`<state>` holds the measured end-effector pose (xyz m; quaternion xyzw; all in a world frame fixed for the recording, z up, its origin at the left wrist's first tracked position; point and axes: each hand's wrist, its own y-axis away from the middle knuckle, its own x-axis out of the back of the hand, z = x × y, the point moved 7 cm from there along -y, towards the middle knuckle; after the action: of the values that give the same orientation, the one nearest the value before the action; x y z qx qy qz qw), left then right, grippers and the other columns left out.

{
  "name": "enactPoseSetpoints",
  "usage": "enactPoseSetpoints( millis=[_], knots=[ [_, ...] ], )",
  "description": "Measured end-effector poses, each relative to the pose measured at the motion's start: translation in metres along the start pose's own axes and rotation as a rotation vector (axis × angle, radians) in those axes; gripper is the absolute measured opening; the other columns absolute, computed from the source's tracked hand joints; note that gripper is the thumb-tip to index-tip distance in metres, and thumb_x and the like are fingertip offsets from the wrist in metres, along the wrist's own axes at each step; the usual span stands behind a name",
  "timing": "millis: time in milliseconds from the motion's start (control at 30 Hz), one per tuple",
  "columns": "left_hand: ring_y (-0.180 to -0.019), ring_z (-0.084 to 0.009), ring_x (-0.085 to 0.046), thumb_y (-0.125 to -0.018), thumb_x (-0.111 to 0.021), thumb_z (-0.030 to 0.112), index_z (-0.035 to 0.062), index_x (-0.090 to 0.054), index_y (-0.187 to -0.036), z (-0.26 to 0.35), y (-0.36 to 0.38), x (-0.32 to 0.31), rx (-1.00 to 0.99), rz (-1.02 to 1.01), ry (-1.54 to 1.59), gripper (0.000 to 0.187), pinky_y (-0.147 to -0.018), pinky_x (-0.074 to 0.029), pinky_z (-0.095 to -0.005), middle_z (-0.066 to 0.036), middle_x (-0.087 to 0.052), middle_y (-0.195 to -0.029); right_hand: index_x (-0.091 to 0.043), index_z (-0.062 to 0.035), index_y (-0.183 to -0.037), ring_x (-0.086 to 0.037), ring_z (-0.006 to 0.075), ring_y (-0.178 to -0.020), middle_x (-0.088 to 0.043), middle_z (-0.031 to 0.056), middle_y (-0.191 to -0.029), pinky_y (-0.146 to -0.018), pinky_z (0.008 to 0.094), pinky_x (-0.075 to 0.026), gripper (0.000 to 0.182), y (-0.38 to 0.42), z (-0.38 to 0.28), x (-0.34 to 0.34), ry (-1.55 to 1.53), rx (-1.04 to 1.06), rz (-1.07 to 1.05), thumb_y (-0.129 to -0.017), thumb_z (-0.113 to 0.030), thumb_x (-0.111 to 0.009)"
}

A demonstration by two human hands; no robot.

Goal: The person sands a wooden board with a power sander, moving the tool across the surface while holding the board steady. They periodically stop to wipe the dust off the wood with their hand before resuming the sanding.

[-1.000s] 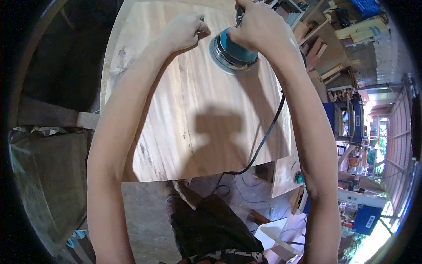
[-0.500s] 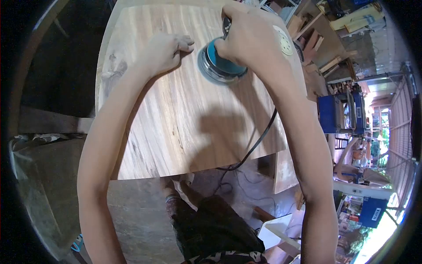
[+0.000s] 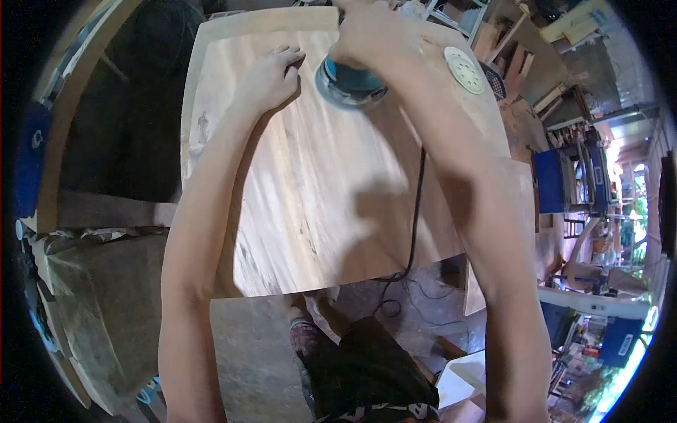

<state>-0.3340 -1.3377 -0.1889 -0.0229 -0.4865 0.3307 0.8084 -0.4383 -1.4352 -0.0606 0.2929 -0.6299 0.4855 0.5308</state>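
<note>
A broad wooden panel (image 3: 317,190) with streaked pale and brown grain lies in front of me. My right hand (image 3: 370,39) grips an orbital sander (image 3: 352,81) from above. The sander's teal body and round base show below the hand, blurred, with the base against the panel's surface. My left hand (image 3: 271,79) rests on the panel to the left of the sander, fingers slightly bent, thumb apart, holding nothing. A black power cord (image 3: 416,211) runs from under my right forearm across the panel and over its near edge.
A round sanding disc with holes (image 3: 464,69) lies to the right of my right arm. Blue-sided equipment (image 3: 550,182) stands farther right. A covered, dusty box-like thing (image 3: 106,303) is at left. Cord loops lie on the floor (image 3: 254,352) near my legs.
The sander and my right hand have moved farther away across the panel. My left hand has also shifted slightly farther away. The camera view has shifted, and the cord hangs straighter.
</note>
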Motion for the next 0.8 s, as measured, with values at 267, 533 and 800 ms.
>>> enactPoseSetpoints(
  millis=[267,533,800],
  knots=[
    [-0.133,-0.0364,-0.056,-0.089,-0.048,0.008,0.0008,-0.07,-0.125,-0.008,0.001,-0.004,-0.008,0.111,-0.036,0.043,-0.115,-0.044,-0.0424,-0.021,-0.064,-0.138,-0.061,-0.0039,-0.126,-0.064,0.0404,-0.116,-0.066,0.0246,-0.122,-0.098,0.0517,-0.053,0.06,-0.042,0.008,-0.018,0.07,0.009,-0.04,-0.071,-0.024,-0.075],
    [-0.123,-0.038,-0.061,-0.089,-0.048,0.008,0.0004,-0.07,-0.122,-0.015,-0.017,-0.006,-0.009,0.126,-0.013,0.04,-0.108,-0.048,-0.0441,-0.019,-0.066,-0.131,-0.063,-0.0073,-0.126,-0.065,0.0405,-0.116,-0.067,0.0248,-0.12,-0.097,0.0516,-0.054,0.056,-0.069,-0.002,-0.024,0.11,-0.002,-0.051,-0.074,-0.025,-0.074],
    [-0.125,-0.0382,-0.061,-0.093,-0.051,0.011,0.0008,-0.07,-0.124,-0.004,-0.019,-0.006,0.026,0.063,-0.162,0.037,-0.108,-0.048,-0.0432,-0.018,-0.066,-0.134,-0.066,-0.0055,-0.119,-0.065,0.0384,-0.117,-0.068,0.0235,-0.12,-0.098,0.0488,-0.054,0.052,-0.073,-0.003,-0.017,0.134,-0.017,-0.082,-0.071,-0.024,-0.075]
  ],
)
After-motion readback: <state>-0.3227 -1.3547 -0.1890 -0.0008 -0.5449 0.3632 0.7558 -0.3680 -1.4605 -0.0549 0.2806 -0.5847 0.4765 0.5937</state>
